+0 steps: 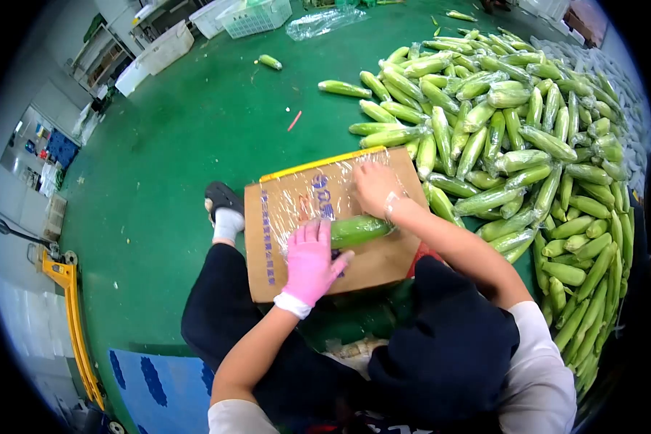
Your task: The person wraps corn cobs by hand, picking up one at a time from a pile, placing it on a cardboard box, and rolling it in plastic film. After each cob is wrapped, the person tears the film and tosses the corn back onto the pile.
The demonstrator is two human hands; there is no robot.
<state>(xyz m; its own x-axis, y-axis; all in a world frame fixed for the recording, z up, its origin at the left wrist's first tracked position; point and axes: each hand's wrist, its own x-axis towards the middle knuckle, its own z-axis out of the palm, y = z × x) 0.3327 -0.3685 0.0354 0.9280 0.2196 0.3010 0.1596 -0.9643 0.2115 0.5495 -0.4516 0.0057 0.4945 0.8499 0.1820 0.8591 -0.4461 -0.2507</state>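
A cardboard box point(275, 249) with printed lettering lies before me, clear plastic film point(296, 192) spread over its top. On the film rests a green ear of corn in its husk point(360, 231). My left hand point(309, 262), in a pink glove, lies at the corn's left end, fingers stretched flat on the film and thumb spread apart. Beyond the corn, my bare right hand point(375, 189) has its fingers curled down on the film, seemingly gripping it; the fingertips are partly hidden. A yellow strip point(322, 165) runs along the box's far edge.
A large heap of husked-in corn point(513, 137), much of it film-wrapped, spreads at the right. One loose ear point(270, 62) lies on the green floor point(173, 137). White crates point(254, 17) stand at the back, a yellow pallet jack point(69, 289) at the left, a blue mat point(163, 390) nearby.
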